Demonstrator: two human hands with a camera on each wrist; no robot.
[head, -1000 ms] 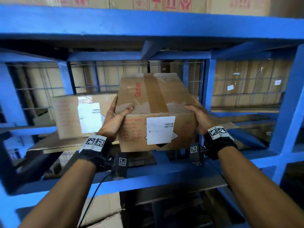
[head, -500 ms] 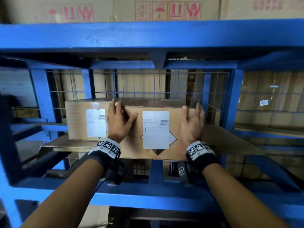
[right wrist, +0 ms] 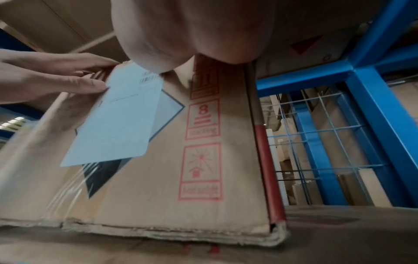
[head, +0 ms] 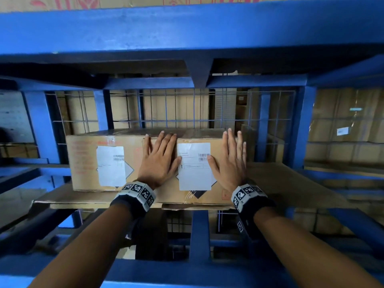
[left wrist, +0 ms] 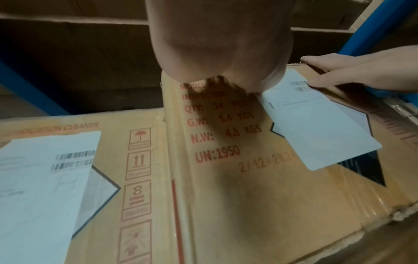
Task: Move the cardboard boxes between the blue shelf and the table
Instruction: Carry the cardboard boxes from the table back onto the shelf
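Two cardboard boxes with white labels stand side by side on the blue shelf [head: 187, 30]. My left hand [head: 160, 159] and right hand [head: 228, 161] both lie flat, fingers straight, against the front face of the right box [head: 195, 175]. The left box [head: 87, 163] touches its side. In the left wrist view my left palm [left wrist: 221, 44] presses the right box [left wrist: 226, 178] next to the left box [left wrist: 68, 178]. From the right wrist, my right palm [right wrist: 192, 30] rests on the box [right wrist: 158, 178] near its right corner.
A flat cardboard sheet [head: 286, 183] lines the shelf under the boxes and runs on to the right. A wire mesh [head: 187, 109] backs the bay, with more cartons behind it. Blue uprights [head: 301, 129] frame the bay; a crossbeam [head: 187, 271] runs below.
The right box was held in the air by its sides; now it stands on the shelf beside the left box. Both hands have moved to its front face and lie flat.
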